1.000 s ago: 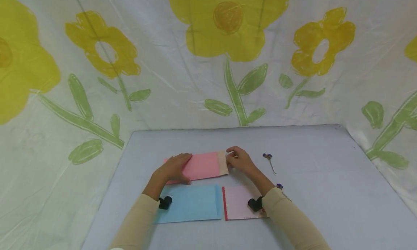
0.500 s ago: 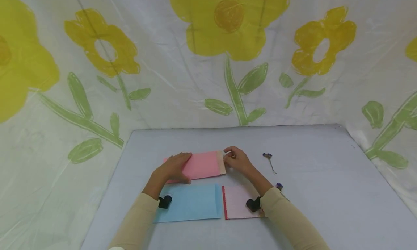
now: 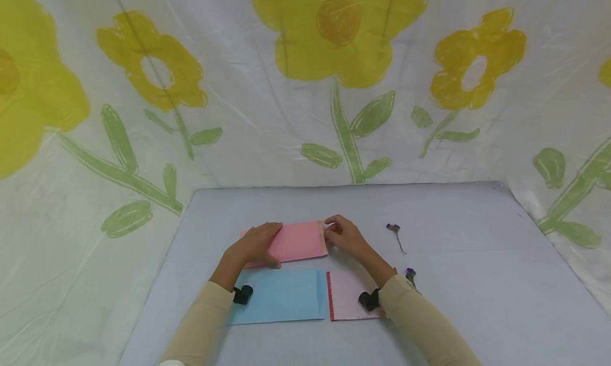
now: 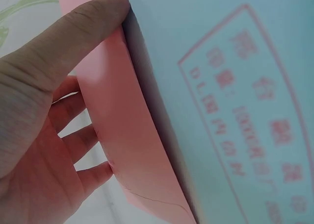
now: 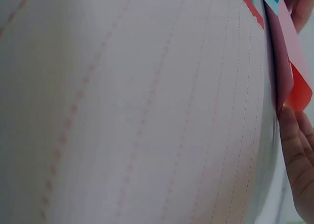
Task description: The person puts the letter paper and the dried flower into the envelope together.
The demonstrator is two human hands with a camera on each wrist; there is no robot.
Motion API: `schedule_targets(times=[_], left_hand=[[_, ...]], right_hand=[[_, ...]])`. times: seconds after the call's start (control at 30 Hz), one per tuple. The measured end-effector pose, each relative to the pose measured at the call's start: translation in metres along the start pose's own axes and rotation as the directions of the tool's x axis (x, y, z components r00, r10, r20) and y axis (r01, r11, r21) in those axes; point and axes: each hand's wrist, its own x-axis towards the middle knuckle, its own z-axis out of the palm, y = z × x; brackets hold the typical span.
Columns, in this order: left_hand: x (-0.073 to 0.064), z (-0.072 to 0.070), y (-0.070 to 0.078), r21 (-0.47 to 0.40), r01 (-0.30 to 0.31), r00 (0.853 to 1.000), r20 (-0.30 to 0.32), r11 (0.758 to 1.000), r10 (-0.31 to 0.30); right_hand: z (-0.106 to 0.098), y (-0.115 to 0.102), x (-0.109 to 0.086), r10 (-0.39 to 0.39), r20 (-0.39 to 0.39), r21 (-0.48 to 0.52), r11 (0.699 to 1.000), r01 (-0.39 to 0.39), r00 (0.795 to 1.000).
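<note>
A pink envelope [image 3: 300, 241] lies across the back middle of the table, with a narrow beige paper strip [image 3: 324, 247] showing at its right end. My left hand [image 3: 256, 245] spans the envelope's left end and holds it, thumb at the near edge; in the left wrist view the fingers [image 4: 81, 140] lie on the other side. At the right end, my right hand [image 3: 346, 234] pinches at the beige paper with curled fingers. In the right wrist view that end gapes, showing an orange-red inside [image 5: 299, 89], and the fingertips touch its corner.
Nearer me lies a blue envelope [image 3: 279, 297]. Beside it is a pale pink lined sheet [image 3: 342, 297] with a red edge, partly under my right forearm. Two dried flower sprigs, one far [image 3: 394, 228] and one near [image 3: 411, 276], lie to the right on the table [image 3: 477, 260].
My right hand has shifted slightly left against the envelope's end, and the beige strip showing there has become narrower. The left hand has stayed in place.
</note>
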Motion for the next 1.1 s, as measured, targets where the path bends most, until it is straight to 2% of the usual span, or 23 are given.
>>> schedule_targets(times=[0.23, 0.6, 0.9, 1.0, 1.1], left_hand=[[0.0, -0.003, 0.0, 0.004, -0.002, 1.0, 0.0, 1.0, 0.002], [0.001, -0.001, 0.001, -0.001, 0.009, 1.0, 0.004, 1.0, -0.009], [0.0, -0.001, -0.002, -0.007, 0.009, 1.0, -0.006, 1.0, -0.009], [0.001, 0.0, -0.001, -0.007, 0.012, 1.0, -0.004, 1.0, -0.012], [0.002, 0.0, 0.0, -0.004, 0.009, 1.0, -0.005, 1.0, -0.009]], right_hand=[[0.004, -0.005, 0.0, -0.016, 0.009, -0.041, 0.999, 0.016, 1.0], [0.014, -0.011, 0.005, 0.066, 0.05, -0.032, 0.997, -0.064, 0.997], [0.022, -0.013, 0.007, 0.045, 0.049, -0.033, 0.998, -0.044, 0.998], [0.015, -0.013, 0.008, 0.044, 0.057, -0.035, 0.999, -0.042, 0.997], [-0.008, -0.013, 0.01, 0.032, 0.037, -0.073, 0.997, -0.029, 0.999]])
